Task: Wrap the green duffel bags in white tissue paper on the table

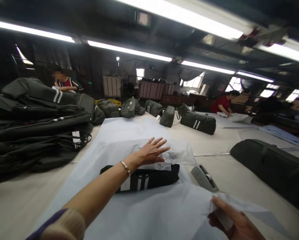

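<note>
My left hand is spread flat, palm down, over a translucent white sheet of wrapping paper that covers the back part of a dark folded bag. Two white stripes and a white tag show on the bag's front side. Under the bag lies a large pale sheet of wrapping paper. At the lower right, my right hand pinches the near right edge of this large sheet between thumb and fingers, lifting it a little. Between the bag and my right hand lies a grey hand-sized tool; its kind is unclear.
Dark bags are heaped on the left. Several striped duffel bags stand along the table's far side, and a large dark bag lies at right. One person is behind the heap; another, in red, handles white sheets at far right.
</note>
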Demonstrator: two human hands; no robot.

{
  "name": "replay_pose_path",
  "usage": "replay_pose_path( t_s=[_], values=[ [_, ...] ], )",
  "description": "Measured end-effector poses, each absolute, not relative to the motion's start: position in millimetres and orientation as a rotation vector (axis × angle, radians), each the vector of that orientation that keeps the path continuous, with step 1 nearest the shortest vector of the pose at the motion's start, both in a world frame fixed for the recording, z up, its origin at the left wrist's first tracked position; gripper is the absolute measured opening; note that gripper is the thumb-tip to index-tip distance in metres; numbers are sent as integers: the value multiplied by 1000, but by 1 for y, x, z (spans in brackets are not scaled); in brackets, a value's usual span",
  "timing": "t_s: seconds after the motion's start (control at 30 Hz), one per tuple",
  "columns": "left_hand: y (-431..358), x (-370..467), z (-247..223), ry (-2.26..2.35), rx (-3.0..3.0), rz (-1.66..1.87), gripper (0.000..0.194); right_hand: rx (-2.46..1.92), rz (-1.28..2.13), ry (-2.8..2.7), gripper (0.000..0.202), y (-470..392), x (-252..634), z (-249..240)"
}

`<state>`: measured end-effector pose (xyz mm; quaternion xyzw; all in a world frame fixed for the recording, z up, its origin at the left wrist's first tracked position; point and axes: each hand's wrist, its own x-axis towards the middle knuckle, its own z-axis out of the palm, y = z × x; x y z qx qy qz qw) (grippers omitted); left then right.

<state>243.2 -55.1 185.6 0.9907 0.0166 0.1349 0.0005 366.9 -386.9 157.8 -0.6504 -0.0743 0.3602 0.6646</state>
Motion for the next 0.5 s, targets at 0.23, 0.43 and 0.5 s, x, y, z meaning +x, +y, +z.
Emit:
replay_pose_path(
  t_s=[0.23,0.43,0.5],
  values=[
    [-47,259,117,-136,3074,264,63,-1287,845,-100,35,-306,382,199],
    [-51,247,136,-267,2808,285,44,-1241,974,-226,33,-225,399,204],
    [-53,242,149,-153,2476,224,39,-1225,1002,-226,26,-197,406,202]
  ],
)
